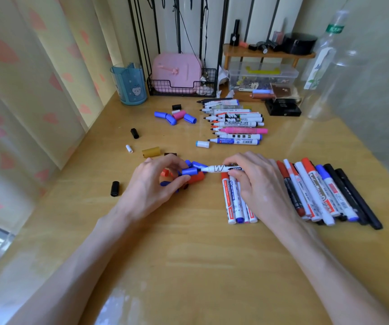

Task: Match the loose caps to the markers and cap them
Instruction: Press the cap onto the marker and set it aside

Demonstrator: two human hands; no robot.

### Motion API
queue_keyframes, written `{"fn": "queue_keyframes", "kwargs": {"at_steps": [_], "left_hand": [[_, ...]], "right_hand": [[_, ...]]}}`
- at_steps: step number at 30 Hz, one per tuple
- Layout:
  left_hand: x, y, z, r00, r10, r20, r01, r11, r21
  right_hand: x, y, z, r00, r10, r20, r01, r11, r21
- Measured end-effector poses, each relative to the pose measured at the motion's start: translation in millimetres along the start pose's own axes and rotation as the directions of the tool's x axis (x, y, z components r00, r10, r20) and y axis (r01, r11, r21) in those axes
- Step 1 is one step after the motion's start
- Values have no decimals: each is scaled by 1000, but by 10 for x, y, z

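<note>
My left hand (156,181) pinches a blue cap (189,171), my right hand (254,181) grips its marker (221,168); capped markers (324,191) nearby, uncapped row (235,123) remaining.

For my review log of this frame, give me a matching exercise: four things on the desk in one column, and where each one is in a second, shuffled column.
Things:
1. blue cap
2. W-marked white marker
3. pink marker
4. teal cup

Places:
A. stands at the back left, beside the curtain
B. lies in the far row of markers
C. pinched by the left hand
D. held by the right hand

Pairs: 1-C, 2-D, 3-B, 4-A.
</note>
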State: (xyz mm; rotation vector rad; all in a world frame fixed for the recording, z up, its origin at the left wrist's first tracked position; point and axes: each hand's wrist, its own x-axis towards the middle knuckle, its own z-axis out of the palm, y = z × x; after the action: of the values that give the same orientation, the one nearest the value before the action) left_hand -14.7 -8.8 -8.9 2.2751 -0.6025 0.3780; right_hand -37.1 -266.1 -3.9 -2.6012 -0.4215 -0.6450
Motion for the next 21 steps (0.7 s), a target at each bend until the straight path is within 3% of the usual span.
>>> {"fn": "queue_keyframes", "kwargs": {"at_steps": [14, 18, 21], "left_hand": [[4, 25, 18, 999, -20, 39, 22, 999, -49], [-9, -34, 75, 992, 19, 122, -21, 1000, 13], [-7, -29, 65, 994, 59, 88, -62, 998, 31]], "right_hand": [[-22, -19, 32, 998, -51, 28, 49, 995, 86], [-35, -50, 78, 995, -93, 32, 90, 992, 90], [-25, -44, 90, 996, -92, 16, 90, 989, 115]]}}
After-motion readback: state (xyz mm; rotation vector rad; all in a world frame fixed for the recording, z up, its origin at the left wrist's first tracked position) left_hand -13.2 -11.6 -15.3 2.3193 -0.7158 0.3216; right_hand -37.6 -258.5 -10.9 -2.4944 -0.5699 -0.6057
